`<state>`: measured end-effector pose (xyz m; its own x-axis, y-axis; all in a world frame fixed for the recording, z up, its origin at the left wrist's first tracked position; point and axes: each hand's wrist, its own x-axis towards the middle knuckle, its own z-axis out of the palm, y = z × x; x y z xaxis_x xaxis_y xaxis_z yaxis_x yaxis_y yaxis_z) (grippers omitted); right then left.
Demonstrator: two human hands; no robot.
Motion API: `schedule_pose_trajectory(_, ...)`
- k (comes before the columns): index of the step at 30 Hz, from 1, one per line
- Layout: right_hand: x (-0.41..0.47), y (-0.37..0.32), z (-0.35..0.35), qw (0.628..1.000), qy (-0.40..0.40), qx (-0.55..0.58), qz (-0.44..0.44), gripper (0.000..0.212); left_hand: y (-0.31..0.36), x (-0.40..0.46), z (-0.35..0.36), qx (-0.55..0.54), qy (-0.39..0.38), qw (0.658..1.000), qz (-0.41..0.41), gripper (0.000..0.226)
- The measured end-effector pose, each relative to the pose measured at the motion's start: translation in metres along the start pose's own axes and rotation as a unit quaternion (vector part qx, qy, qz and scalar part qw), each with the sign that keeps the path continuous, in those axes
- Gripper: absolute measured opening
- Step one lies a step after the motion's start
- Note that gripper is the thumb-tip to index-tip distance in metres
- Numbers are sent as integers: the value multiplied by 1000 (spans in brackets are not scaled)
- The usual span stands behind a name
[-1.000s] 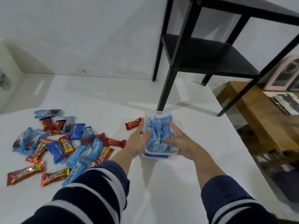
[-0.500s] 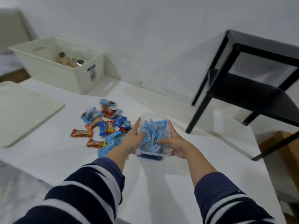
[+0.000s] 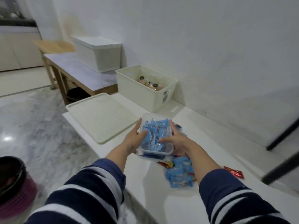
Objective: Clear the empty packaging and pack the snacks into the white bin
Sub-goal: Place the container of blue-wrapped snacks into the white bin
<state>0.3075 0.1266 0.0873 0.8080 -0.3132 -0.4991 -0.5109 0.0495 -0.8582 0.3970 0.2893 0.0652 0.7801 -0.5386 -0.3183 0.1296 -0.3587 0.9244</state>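
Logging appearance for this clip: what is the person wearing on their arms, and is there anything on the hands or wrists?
Both arms wear dark navy long sleeves with wide white stripes, the left sleeve and right sleeve pushed up so the forearms are bare. The left hand and right hand are bare: no gloves, and no watch or ring shows in this view.

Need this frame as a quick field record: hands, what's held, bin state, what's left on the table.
held: clear container filled with blue snack packets, lifted above the table
left hand: grips the container's left side, thumb over the rim
right hand: grips the right side, thumb on the packets
white bin: open, against the wall beyond the container, small bottles inside
bin lid: flat on the table, left of the bin
loose snacks: blue and red packets on the table below the container
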Motion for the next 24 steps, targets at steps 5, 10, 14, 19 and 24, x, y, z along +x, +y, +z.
schedule_pose_trajectory(5,49,-43,88,1000,-15,4,7,112,-4,29,-103,15,14,1000,-8,59)
schedule_pose_trajectory(10,93,-83,152,1000,-14,5,-5,108,-2,64,-185,26,17,999,-5,59)
schedule_pose_trajectory(14,128,-117,173,1000,-1,-7,-3,109,9,100,-225,30,4,1000,-5,59)
schedule_pose_trajectory(19,183,-180,162,998,24,-14,-55,111,61,178,-260,40,-27,997,57,61)
schedule_pose_trajectory(24,233,-259,110,992,59,-12,-111,112,146,258,-264,79,-24,987,137,59)
